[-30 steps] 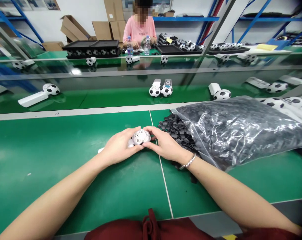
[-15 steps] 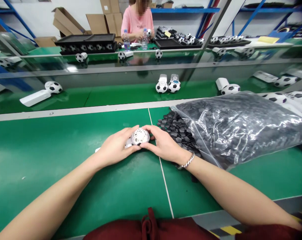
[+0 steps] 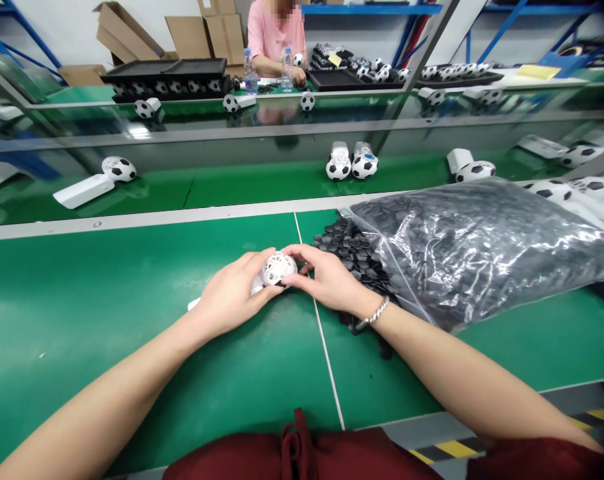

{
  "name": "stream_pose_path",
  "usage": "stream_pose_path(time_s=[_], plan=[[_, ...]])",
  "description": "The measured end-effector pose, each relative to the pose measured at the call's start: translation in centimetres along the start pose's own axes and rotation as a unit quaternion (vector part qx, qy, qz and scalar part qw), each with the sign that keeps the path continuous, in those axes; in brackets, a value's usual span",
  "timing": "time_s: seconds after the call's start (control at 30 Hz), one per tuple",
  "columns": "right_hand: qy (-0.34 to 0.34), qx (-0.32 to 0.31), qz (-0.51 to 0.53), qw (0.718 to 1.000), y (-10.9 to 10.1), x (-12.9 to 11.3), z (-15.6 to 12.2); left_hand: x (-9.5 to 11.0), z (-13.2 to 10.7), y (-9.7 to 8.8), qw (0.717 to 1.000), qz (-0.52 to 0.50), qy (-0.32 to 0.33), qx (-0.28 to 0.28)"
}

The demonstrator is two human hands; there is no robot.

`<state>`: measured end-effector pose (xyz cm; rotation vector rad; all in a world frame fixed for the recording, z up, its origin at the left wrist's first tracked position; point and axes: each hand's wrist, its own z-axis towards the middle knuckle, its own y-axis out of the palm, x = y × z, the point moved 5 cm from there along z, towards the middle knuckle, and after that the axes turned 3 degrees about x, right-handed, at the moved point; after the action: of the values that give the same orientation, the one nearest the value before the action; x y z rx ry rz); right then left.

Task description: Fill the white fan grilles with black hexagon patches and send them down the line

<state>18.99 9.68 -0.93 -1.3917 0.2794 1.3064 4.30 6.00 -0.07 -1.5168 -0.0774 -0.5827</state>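
Note:
A small handheld fan with a white openwork soccer-ball head (image 3: pixel 279 268) is held low over the green table, its white handle end (image 3: pixel 194 305) showing past my wrist. My left hand (image 3: pixel 235 288) is closed around the fan from the left, thumb along the near side of the ball. From the right, my right hand (image 3: pixel 322 277) curls its fingers over the ball, with the thumb at its front. A dark spot shows on the ball's near side by the thumbs. Just beyond my right hand lies a heap of black pentagon pieces (image 3: pixel 355 248), spilling from a clear plastic bag (image 3: pixel 487 250).
Behind the table's pale ledge (image 3: pixel 222 212), a green conveyor (image 3: pixel 227 183) carries several soccer-ball fans (image 3: pixel 339 167). Farther back, a person in a pink shirt (image 3: pixel 277 33) sits near water bottles (image 3: pixel 287 70) and black trays (image 3: pixel 165 70). White ball parts (image 3: pixel 552 192) lie behind the bag.
My right thumb and fingers have shifted slightly on the ball. Fans on the near conveyor have moved right, those on the farther one left. The other person's hand has lowered to the table.

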Motion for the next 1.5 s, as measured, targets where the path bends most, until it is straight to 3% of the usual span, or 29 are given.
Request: stream_pose_path(time_s=[0.13,0.2,0.37,0.67,0.83,0.97,1.2,1.33,1.5], plan=[[0.043,0.064,-0.109,0.991,-3.4,1.5,0.7,-0.2,0.1,-0.2,0.999,0.014,0.019,-0.021],[0.054,0.057,-0.189,0.979,-4.4,1.8,0.7,-0.5,0.2,-0.4,0.999,0.04,0.029,-0.015],[0.08,-0.06,-0.27,0.958,-3.1,2.0,0.3,-0.8,0.5,-0.6,0.997,0.067,0.039,0.006],[0.149,-0.074,-0.279,0.946,-3.1,3.3,0.2,-0.7,0.7,-0.6,0.991,0.057,0.12,-0.003],[0.116,-0.083,-0.178,0.974,-2.6,1.9,0.0,-0.8,0.8,-0.5,0.99,0.089,0.112,0.017],[0.005,-0.101,-0.104,0.989,-1.8,-0.9,-0.1,-0.9,1.0,-0.5,0.989,0.108,0.098,0.027],[-0.097,-0.065,-0.08,0.99,-0.7,-3.1,-0.7,-0.8,0.7,-0.6,0.995,0.04,0.086,-0.034],[-0.168,-0.056,-0.086,0.98,0.3,-3.7,-0.8,-0.8,0.8,-0.3,0.998,0.017,0.066,-0.014],[-0.18,-0.021,-0.086,0.98,1.0,-3.6,-0.5,-0.7,0.9,-0.1,0.999,0.006,0.044,0.016]])
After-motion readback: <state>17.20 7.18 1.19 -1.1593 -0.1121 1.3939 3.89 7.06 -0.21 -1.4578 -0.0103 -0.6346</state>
